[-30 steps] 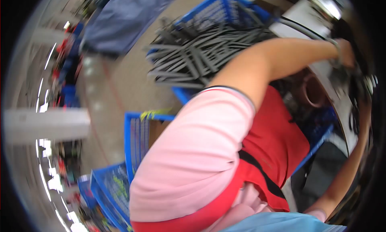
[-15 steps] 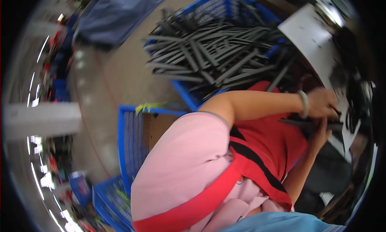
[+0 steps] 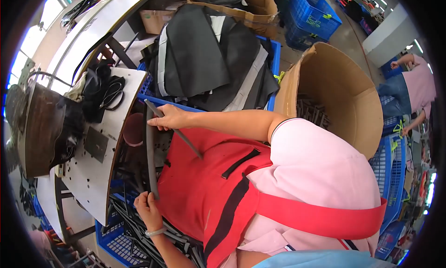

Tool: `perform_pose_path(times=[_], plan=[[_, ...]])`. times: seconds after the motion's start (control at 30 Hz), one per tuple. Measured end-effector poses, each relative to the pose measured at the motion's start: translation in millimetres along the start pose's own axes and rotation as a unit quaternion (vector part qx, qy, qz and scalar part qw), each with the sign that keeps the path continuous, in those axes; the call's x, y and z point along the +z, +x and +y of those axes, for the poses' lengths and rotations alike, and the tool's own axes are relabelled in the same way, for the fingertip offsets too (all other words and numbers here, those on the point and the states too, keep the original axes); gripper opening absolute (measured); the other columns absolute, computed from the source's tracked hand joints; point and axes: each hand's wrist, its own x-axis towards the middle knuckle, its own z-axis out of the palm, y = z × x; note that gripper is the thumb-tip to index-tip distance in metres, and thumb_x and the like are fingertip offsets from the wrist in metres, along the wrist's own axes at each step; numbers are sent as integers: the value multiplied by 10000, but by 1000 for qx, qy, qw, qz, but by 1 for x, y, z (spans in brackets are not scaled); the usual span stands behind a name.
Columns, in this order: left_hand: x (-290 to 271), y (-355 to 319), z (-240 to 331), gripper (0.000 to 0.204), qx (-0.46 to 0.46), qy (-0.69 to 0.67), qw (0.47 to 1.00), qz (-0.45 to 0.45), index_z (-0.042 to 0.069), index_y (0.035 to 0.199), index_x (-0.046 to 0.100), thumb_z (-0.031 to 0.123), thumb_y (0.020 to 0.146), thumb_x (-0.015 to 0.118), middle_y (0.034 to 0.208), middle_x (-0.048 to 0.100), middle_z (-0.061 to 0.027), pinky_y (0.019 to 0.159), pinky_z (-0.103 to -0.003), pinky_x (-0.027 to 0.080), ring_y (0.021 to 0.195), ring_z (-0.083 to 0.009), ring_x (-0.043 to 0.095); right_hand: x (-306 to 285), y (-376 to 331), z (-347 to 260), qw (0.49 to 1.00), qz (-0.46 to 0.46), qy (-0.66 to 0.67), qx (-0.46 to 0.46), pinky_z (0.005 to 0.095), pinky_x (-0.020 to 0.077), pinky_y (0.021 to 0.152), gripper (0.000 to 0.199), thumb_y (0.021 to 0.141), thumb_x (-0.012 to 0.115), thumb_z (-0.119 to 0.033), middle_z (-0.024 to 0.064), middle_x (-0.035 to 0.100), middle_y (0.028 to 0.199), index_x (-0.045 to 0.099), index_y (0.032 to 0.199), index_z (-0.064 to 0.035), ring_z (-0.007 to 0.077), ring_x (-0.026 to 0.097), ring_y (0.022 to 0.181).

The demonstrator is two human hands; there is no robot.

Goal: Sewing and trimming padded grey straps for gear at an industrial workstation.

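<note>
My right hand (image 3: 168,117) is closed around the upper ends of two narrow grey strips. One long grey strip (image 3: 151,152) hangs down beside the white table's edge. The other strip (image 3: 188,143) slants across the front of my red apron (image 3: 186,175). Lower down, my left hand (image 3: 147,208), with a pale bangle at the wrist, has its fingers curled at the bottom end of the long strip. Several more loose grey strips (image 3: 179,238) lie in a heap beneath my left forearm, partly hidden by it and the apron.
A white worktable (image 3: 86,168) with a machine (image 3: 42,128) stands at left. Dark cut sheets (image 3: 195,49) fill a blue basket (image 3: 275,59) ahead. A tall cardboard box (image 3: 334,77) is at right; beyond it stands another person (image 3: 416,87). Another blue basket (image 3: 123,247) sits lower left.
The view has swung round, bringing the table to the left side. My hands, close together before, are now apart, with the long grey strip stretched between them.
</note>
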Motion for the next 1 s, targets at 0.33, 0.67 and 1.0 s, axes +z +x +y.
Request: perform_pose_path(times=[0.33, 0.67, 1.0], plan=[[-61, 32, 93, 170, -7, -127, 992, -7, -9, 839, 598, 126, 941, 584, 606, 526, 6, 433, -213, 299, 477, -51, 412, 17, -44, -82, 854, -194, -258, -407, 388, 487, 791, 456, 729, 761, -296, 134, 562, 1034, 634, 1104, -70, 327, 593, 934], [-50, 49, 75, 187, -103, -337, 899, -260, -33, 1017, 613, 112, 901, 632, 793, 634, -23, 619, -227, 445, 684, -91, 572, 21, -52, -58, 739, -231, -504, -383, 366, 515, 785, 352, 710, 723, -333, 83, 548, 994, 645, 918, -60, 247, 563, 1001], [-39, 57, 77, 119, -106, -294, 900, -304, 0, 883, 631, 119, 882, 626, 684, 627, -27, 558, -212, 402, 587, -84, 554, 14, -70, -45, 727, -247, -537, -348, 374, 510, 795, 342, 708, 703, -262, 55, 615, 997, 610, 985, -84, 241, 550, 1017]])
